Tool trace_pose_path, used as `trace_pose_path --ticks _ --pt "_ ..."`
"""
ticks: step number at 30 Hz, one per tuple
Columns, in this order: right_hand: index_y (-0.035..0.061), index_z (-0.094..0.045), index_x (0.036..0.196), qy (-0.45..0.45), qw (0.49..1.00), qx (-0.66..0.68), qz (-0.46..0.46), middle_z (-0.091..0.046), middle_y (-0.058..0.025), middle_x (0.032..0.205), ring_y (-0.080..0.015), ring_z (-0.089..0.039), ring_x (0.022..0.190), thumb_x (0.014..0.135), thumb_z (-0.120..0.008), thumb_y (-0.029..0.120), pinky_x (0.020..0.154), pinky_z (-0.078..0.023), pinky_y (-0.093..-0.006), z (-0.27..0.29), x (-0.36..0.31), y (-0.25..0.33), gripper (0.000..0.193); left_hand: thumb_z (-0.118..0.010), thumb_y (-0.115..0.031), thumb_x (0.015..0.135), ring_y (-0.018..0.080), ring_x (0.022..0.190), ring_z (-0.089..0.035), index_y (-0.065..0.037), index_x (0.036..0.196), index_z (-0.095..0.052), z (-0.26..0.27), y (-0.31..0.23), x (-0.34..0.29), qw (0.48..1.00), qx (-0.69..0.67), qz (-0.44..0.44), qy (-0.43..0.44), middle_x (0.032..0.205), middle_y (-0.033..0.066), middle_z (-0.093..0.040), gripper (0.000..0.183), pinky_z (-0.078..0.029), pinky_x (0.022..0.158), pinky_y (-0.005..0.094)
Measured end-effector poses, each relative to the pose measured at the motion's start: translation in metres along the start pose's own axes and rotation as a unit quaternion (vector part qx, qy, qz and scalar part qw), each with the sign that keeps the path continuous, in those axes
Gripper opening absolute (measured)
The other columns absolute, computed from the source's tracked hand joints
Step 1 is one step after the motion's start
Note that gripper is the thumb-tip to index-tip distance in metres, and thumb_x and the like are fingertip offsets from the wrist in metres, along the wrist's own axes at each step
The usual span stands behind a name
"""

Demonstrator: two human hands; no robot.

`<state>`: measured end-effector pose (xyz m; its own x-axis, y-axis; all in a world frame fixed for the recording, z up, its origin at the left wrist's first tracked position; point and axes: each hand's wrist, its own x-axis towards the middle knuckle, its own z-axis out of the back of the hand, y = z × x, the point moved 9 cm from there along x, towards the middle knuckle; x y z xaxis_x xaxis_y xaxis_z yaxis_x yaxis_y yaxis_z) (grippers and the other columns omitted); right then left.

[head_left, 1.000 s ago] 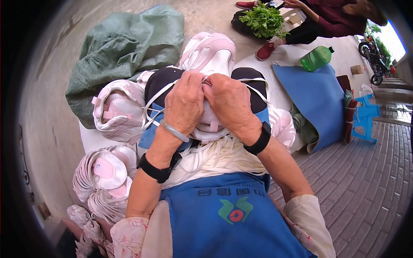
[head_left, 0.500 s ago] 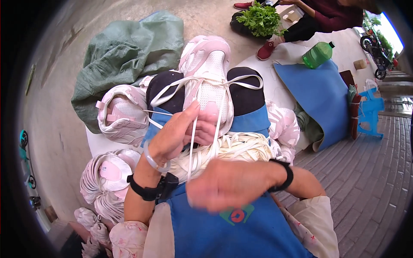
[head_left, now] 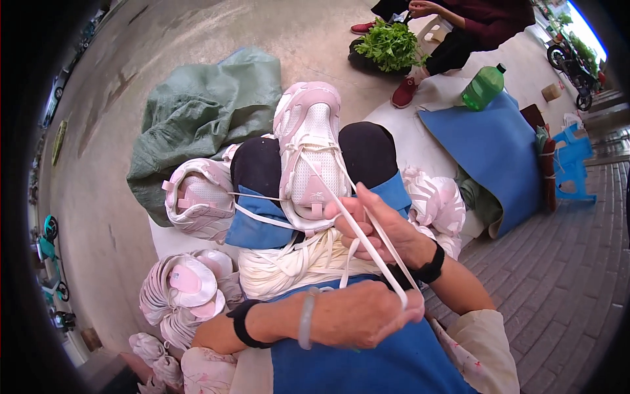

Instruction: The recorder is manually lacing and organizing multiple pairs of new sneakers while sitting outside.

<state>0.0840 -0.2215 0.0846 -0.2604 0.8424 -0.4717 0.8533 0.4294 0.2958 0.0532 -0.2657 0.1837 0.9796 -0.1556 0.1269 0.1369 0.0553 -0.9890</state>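
A pink-and-white sneaker (head_left: 311, 125) rests sole down between my black-clad knees, its toe pointing away. Its white shoelace (head_left: 351, 219) runs in two taut strands from the eyelets toward my body. My left hand (head_left: 374, 315) is closed on the strands low over the blue apron, its forearm crossing to the right. Just beyond it, near the sneaker's heel, my right hand (head_left: 380, 230) has curled fingers around the strands, the thumb raised. A second sneaker (head_left: 200, 197) lies left of my knee, with a thin cord stretched from it to the first.
A bundle of cream laces (head_left: 289, 266) lies on my lap. More sneakers stack at left (head_left: 187, 282) and right (head_left: 436, 200). Beyond are a green woven sack (head_left: 197, 111), a blue mat (head_left: 485, 157), a green bottle (head_left: 484, 87), a blue stool (head_left: 572, 164) and a seated person holding leafy greens.
My left hand has left the sneaker's tongue and drawn the lace down to the right. My right hand has risen from the apron toward the sneaker's heel. The view has shifted slightly.
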Motion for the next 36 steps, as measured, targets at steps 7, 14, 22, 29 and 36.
trace_pose_path --ticks 7,14,22,29,36 --pt "0.0005 -0.061 0.098 0.030 0.947 -0.318 0.031 -0.049 0.0023 0.066 -0.0050 -0.041 0.051 0.098 -0.052 0.027 0.044 -0.032 -0.0203 0.012 -0.031 0.031 0.028 -0.044 -0.021 0.099 0.0232 0.074 -0.066 0.000 0.108 -0.057 -0.006 0.015 -0.004 0.976 -0.024 0.092 0.197 0.080 0.0121 -0.065 0.026 -0.051 0.070 0.0335" --pt "0.0012 -0.061 0.097 0.132 0.732 -0.668 0.034 -0.057 -0.0175 0.070 -0.0305 -0.058 0.069 0.099 -0.046 0.028 0.065 -0.045 -0.0359 -0.021 -0.021 0.013 0.031 -0.052 -0.032 0.098 0.0132 0.097 -0.060 0.002 0.112 -0.061 0.106 0.105 -0.056 0.895 -0.296 0.273 -0.192 0.097 0.0083 -0.064 0.038 -0.047 0.089 0.0285" --pt "-0.0025 -0.051 0.090 0.140 0.602 -0.783 0.066 -0.056 -0.0230 0.067 -0.0400 -0.058 0.063 0.097 -0.049 0.025 0.059 -0.045 -0.0462 -0.041 0.014 -0.022 0.029 -0.050 -0.034 0.099 0.0104 0.054 -0.057 0.007 0.110 -0.056 0.104 0.137 -0.043 0.759 -0.518 0.220 -0.326 0.069 0.0037 -0.057 0.043 -0.054 0.056 0.0253" --pt "0.0003 -0.062 0.093 -0.227 0.666 -0.666 0.247 -0.062 -0.0190 0.073 -0.0353 -0.062 0.064 0.092 -0.057 0.032 0.058 -0.048 -0.0414 -0.010 -0.013 0.100 0.032 -0.046 -0.029 0.101 0.0170 0.053 -0.054 0.000 0.101 -0.060 0.105 0.111 -0.056 0.931 -0.111 0.266 -0.223 0.064 0.0049 -0.055 0.032 -0.045 0.054 0.0356" --pt "-0.0016 -0.064 0.090 -0.116 0.686 -0.703 0.149 -0.057 -0.0172 0.069 -0.0202 -0.054 0.054 0.090 -0.060 0.023 0.052 -0.042 -0.0338 -0.006 0.016 0.058 0.025 -0.045 -0.011 0.094 0.0390 0.064 -0.059 0.003 0.091 -0.057 0.076 0.073 -0.028 0.960 0.170 0.161 -0.154 0.070 0.0224 -0.057 0.018 -0.047 0.060 0.0466"
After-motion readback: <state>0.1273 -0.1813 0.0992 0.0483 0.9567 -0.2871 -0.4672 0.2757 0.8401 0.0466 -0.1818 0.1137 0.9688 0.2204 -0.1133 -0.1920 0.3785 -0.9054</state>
